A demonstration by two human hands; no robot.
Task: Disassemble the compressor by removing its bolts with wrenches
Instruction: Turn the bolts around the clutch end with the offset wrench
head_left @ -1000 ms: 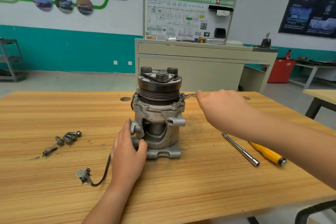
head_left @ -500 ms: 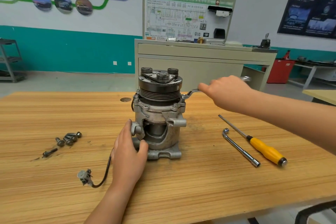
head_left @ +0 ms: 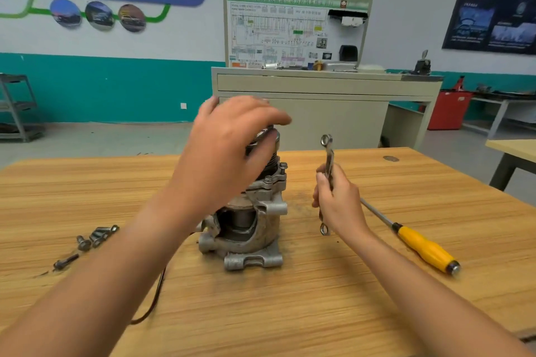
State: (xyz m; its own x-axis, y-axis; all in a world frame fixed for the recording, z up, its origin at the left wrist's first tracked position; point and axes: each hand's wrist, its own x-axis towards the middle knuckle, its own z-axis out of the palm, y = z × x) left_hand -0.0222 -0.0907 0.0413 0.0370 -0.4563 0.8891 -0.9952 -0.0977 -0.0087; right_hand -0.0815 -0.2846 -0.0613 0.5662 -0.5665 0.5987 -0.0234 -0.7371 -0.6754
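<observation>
Compressor (head_left: 255, 229), grey cast-metal body w/ dark ribbed pulley up top, stands upright at centre of light wood-grain table (head_left: 319, 313), mounting lugs toward you.

Your left hand (head_left: 229, 151) is over the pulley, palm down. Fingers curve past the far rim and the thumb points right. Motion blur here, so can't tell if you're gripping the pulley or only covering it.

Your right hand (head_left: 339, 206) is clamped round the middle of a slim silver double-ring wrench (head_left: 327, 153). Wrench is near vertical, one ring above your fist and one below. It's just beside the compressor on the right, not touching it.

Two hex-head flange bolts (head_left: 282, 166) show on the compressor's upper right edge, heads up.

Loose dark bolts (head_left: 95, 236) lie in a small cluster on the table, well left of the compressor. A thin black cable (head_left: 153, 301) runs from the base toward you under your left forearm.

Yellow-handled screwdriver w/ steel shank (head_left: 426, 251) lies on the table to the right. Its shank passes behind your right hand, tip hidden.
</observation>
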